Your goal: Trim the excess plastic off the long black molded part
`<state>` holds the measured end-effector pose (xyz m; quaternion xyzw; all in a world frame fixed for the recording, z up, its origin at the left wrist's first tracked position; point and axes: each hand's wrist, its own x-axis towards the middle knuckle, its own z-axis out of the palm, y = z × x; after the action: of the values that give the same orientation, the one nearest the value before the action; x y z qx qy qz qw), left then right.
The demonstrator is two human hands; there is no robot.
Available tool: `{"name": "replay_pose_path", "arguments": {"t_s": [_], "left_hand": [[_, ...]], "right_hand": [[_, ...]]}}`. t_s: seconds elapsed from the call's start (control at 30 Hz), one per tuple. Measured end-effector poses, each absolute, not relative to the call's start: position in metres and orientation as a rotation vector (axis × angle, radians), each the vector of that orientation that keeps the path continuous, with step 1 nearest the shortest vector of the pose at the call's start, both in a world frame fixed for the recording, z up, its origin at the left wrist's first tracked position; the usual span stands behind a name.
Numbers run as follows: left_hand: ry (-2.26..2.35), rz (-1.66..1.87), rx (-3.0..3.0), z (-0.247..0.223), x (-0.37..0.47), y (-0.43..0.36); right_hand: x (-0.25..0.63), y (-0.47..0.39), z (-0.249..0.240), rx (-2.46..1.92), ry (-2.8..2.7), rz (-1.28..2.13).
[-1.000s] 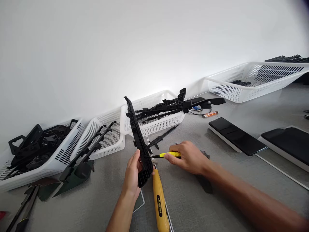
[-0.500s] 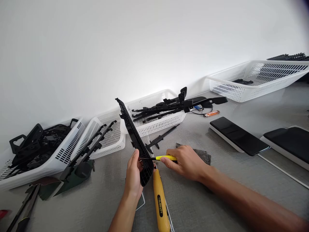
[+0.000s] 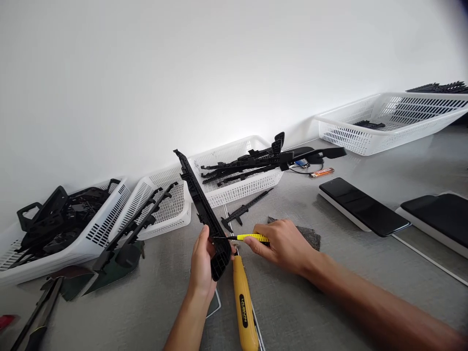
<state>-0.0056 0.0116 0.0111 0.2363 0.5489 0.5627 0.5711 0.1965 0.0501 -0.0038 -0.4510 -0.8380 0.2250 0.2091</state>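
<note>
While blade sits on the part edge: risk first
risk: slip of the yellow knife (image 3: 244, 238) toward the left hand (image 3: 202, 262); thumb close beside the blade tip, cutting line aimed at it, so a sudden give in the plastic likely to carry the blade into skin
risk 2: long black part (image 3: 203, 209) gripped only at its low end, upper end free in the air; side load from the blade likely to twist or lever it out of the grip
left hand: closed around the low end of the long black part, thumb on the near face, part tilted up and away to the left
right hand (image 3: 283, 245): closed on the yellow knife, pinch grip, thin blade pointing left and touching the part just above the left fingers
part position: between both hands, above the counter (image 3: 329, 292), not resting on it
nearby: big yellow-handled tool (image 3: 243, 304) flat on the counter just below the hands; grey pad (image 3: 309, 235) behind the right hand; white basket (image 3: 237, 187) with more black parts beyond; two dark phones (image 3: 361, 205) well apart to the right
</note>
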Motion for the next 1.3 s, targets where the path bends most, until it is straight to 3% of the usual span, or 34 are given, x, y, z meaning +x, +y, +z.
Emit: {"name": "replay_pose_path", "arguments": {"t_s": [1.3], "left_hand": [[1.292, 1.323, 0.610, 0.0108, -0.0038, 0.0113]], "right_hand": [[0.1963, 0.0542, -0.0061, -1.401, -2.230, 0.606]]}}
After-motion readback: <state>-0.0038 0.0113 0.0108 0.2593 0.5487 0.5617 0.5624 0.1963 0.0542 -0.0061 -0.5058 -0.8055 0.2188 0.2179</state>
